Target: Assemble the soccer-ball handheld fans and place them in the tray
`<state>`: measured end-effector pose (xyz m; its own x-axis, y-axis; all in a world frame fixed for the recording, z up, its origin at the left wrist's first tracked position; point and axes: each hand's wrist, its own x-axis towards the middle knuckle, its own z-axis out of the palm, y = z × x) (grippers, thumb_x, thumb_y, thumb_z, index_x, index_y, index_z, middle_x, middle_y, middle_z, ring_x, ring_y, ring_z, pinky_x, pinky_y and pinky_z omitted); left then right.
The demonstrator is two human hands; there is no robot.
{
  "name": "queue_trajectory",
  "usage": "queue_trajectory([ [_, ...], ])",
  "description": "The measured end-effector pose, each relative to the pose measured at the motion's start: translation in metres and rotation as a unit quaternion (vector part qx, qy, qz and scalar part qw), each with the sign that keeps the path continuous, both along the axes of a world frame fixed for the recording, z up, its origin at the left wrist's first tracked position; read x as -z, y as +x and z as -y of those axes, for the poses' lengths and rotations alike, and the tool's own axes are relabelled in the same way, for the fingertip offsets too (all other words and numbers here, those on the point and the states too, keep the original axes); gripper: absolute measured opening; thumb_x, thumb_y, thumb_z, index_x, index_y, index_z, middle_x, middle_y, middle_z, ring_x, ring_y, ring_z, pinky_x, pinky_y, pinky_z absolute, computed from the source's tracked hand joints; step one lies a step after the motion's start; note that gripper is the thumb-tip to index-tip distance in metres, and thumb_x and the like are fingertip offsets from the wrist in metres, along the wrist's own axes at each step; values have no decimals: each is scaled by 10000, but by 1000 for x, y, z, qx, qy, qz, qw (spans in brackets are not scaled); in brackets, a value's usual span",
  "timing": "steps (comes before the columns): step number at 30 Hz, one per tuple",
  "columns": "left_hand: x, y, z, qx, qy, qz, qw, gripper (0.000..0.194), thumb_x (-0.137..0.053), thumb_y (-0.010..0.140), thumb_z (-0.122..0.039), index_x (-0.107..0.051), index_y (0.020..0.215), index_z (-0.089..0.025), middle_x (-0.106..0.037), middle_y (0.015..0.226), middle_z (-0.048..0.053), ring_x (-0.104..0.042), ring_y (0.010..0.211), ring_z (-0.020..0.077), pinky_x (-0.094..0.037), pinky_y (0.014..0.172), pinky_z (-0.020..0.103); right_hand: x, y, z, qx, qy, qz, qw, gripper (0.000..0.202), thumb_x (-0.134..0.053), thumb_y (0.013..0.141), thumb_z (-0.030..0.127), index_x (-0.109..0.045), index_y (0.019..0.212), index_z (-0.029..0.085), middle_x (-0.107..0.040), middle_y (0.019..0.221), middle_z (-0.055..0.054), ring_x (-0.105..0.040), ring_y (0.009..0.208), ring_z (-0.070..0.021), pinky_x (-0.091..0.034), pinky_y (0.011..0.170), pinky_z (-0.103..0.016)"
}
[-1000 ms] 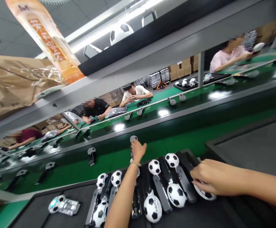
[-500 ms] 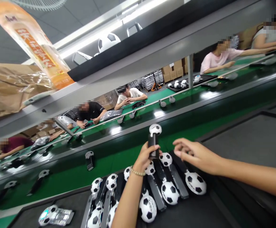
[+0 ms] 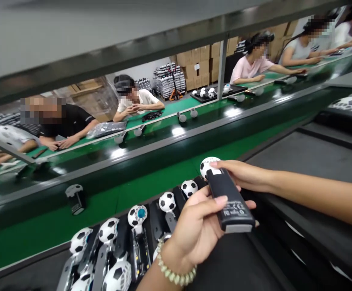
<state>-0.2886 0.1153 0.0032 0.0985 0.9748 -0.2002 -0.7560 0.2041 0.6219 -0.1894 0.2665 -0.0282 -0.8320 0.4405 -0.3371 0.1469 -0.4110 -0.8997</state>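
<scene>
Between my two hands is a black handheld device (image 3: 230, 198) with a football-patterned round head (image 3: 208, 166). My left hand (image 3: 198, 222), with a beaded bracelet on its wrist, wraps round the black body, thumb on the face that bears white print. The fingers of my right hand (image 3: 238, 173) pinch the device near its round head; some of them are hidden behind it. Below and to the left, several similar devices with football heads (image 3: 108, 230) lie in rows on a black tray (image 3: 33, 266). One of them has a blue round centre (image 3: 141, 213) and a clear body.
A green conveyor (image 3: 115, 212) with a dark device (image 3: 75, 199) on it runs beyond the tray. Several people (image 3: 138, 101) sit along the far line. A metal shelf edge (image 3: 109, 50) crosses overhead. More football heads (image 3: 350, 104) are at the right edge.
My right hand has come over and taken hold of the device in my left hand. The device is now nearer and tilted, its printed face visible. The view has shifted and turned.
</scene>
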Motion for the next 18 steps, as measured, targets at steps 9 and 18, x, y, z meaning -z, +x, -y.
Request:
queue_trajectory([
  [9,0,-6,4,14,-35,78,996,236,-516,883,-168,-669,970,-11,-693,988,187,-681,930,310,-548,830,404,0,-2,2,-75,9,34,997,305,-576,857,429,-536,897,129,-539,632,27,-448,433,-56,-293,380,-164],
  [18,3,-5,5,47,-33,-30,998,364,-613,790,-111,-548,1148,-127,-627,1127,142,-673,908,295,-537,796,486,-1,0,3,91,94,-38,991,403,-739,731,324,-570,1066,176,-631,951,-22,-593,806,-133,-490,658,-201],
])
